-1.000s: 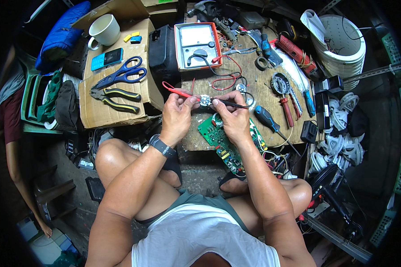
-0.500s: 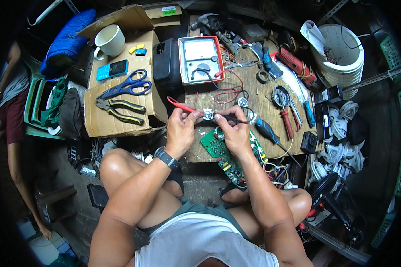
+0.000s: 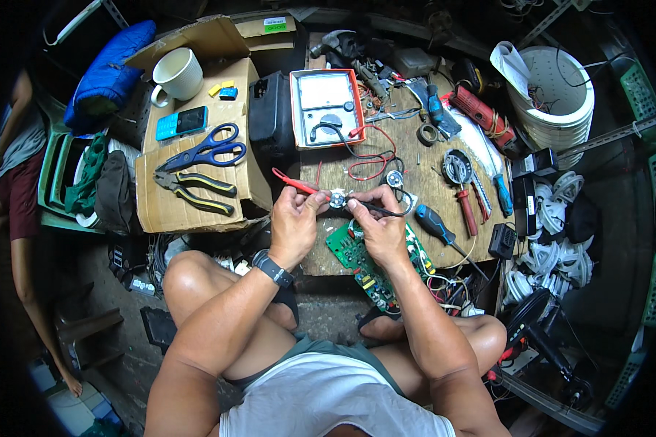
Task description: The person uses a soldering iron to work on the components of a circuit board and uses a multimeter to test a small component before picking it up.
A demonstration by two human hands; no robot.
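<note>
Pinched in my left hand [image 3: 293, 231] is a red test probe [image 3: 297, 181], its tip by a small round silver-and-white disc [image 3: 337, 199]. My right hand [image 3: 379, 229] grips a black test probe [image 3: 377, 208], pointing at the same disc from the other side. Fingers partly hide both tips, so exact contact is unclear. Red and black leads [image 3: 393, 142] run back to a white panel meter [image 3: 326, 91] inside a red-edged box [image 3: 293, 109]. Another round disc [image 3: 394, 178] lies beyond my right hand. Under my right wrist sits a green circuit board [image 3: 342, 249].
Scissors [image 3: 197, 149], pliers [image 3: 200, 191], a mug [image 3: 178, 75] and a phone [image 3: 181, 124] rest on cardboard [image 3: 149, 211] at left. A blue screwdriver [image 3: 435, 222] and red-handled tool [image 3: 467, 211] lie right. A white bucket [image 3: 561, 95] stands far right. Another person's arm [image 3: 29, 277] shows far left.
The view has tilted slightly, so the bench items sit a little lower in the picture. Both hands keep their probes at the disc with barely any movement.
</note>
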